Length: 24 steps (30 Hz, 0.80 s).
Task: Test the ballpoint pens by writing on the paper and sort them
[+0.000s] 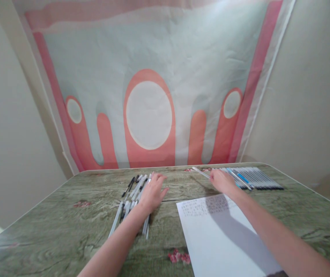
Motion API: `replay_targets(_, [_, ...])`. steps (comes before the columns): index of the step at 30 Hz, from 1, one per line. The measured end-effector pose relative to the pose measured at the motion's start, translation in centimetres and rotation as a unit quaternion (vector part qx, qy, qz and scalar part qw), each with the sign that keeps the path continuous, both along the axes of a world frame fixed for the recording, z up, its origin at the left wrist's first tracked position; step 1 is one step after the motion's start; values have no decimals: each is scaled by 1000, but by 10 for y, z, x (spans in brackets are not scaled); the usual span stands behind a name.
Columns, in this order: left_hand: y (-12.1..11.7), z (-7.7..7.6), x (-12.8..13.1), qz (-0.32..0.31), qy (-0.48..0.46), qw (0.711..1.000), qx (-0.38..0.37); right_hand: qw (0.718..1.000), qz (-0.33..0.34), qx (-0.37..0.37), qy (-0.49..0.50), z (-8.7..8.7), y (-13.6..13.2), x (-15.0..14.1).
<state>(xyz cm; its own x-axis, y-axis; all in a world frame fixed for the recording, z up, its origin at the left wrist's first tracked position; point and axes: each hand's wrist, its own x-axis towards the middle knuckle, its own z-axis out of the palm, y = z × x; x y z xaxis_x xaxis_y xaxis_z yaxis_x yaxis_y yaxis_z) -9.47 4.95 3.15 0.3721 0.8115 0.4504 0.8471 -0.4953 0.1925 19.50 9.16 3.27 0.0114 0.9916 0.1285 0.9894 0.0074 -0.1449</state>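
Observation:
My right hand (221,181) is closed around a white pen (201,172), whose free end points up and to the left above the table. Close beside that hand, several pens (264,179) lie side by side in a neat row, with blue pens (241,177) across the near part of it. My left hand (153,191) has its fingers apart and holds nothing. It hovers over or rests against a loose pile of pens (136,188); I cannot tell whether it touches them. Part of the pile is hidden under my left hand and forearm.
A white sheet of paper (219,242) with handwriting along its top lies under my right forearm. The wood-patterned table (66,231) ends at a far edge, with a pink and grey printed cloth (150,46) hanging behind it. A dark pen (128,186) lies left of the pile.

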Motion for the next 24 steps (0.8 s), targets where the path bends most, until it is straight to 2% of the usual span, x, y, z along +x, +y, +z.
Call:
replay_targets(5, [3, -5, -3, 3, 27, 999, -34, 994, -93, -24, -45, -16, 16, 31])
replay_targets(13, [4, -2, -8, 22, 56, 994, -96, 987, -133, -41, -76, -31, 21, 39])
replay_targets(24, [-2, 34, -47, 103, 138, 962, -213, 982, -149, -89, -81, -41, 30, 50])
